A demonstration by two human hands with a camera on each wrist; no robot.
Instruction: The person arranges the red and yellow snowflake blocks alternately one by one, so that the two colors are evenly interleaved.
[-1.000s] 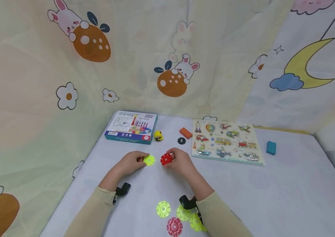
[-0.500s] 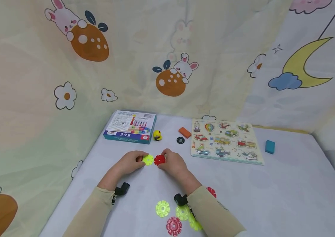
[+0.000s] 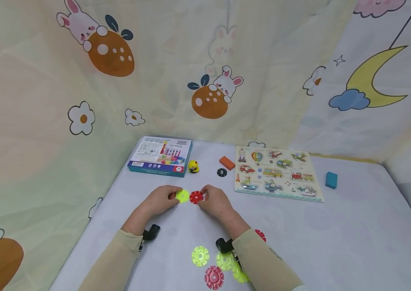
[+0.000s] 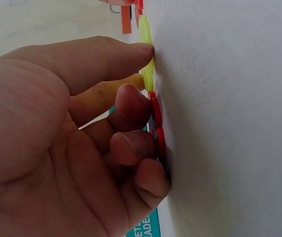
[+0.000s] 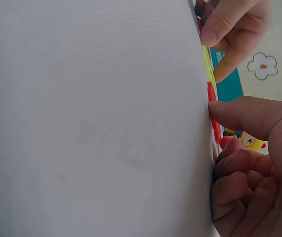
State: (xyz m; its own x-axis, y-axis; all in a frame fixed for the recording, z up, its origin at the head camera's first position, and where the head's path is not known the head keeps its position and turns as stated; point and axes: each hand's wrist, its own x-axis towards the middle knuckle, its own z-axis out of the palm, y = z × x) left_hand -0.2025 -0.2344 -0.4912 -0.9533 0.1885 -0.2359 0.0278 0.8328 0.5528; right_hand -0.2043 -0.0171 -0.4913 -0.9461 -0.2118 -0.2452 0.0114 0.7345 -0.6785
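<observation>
My left hand point(image 3: 159, 199) pinches a yellow-green notched plastic disc point(image 3: 182, 196) between thumb and forefinger, low over the white table. Close against its right side is a red notched disc point(image 3: 196, 197), pinched by the thumb and forefinger of my right hand point(image 3: 218, 201). The two discs lie edge to edge in the head view. In the left wrist view, more red disc edges point(image 4: 156, 111) show beside the curled lower fingers of the left hand; the head view hides these behind that hand. From the right wrist view, the red disc point(image 5: 213, 111) follows on from the yellow-green one point(image 5: 208, 63).
Nearer me lie loose yellow-green discs point(image 3: 200, 256) and a red one point(image 3: 214, 277), some partly under the right sleeve. Behind the hands are a boxed set point(image 3: 159, 156), a yellow duck point(image 3: 193, 166), an orange block point(image 3: 227, 163), a black chip point(image 3: 222, 172), a picture puzzle point(image 3: 278, 194) and a blue block point(image 3: 331, 180).
My right hand has moved left, bringing the red disc up to the yellow-green one. The left hand has stayed nearly still. Another red disc has come into view beside the right sleeve.
</observation>
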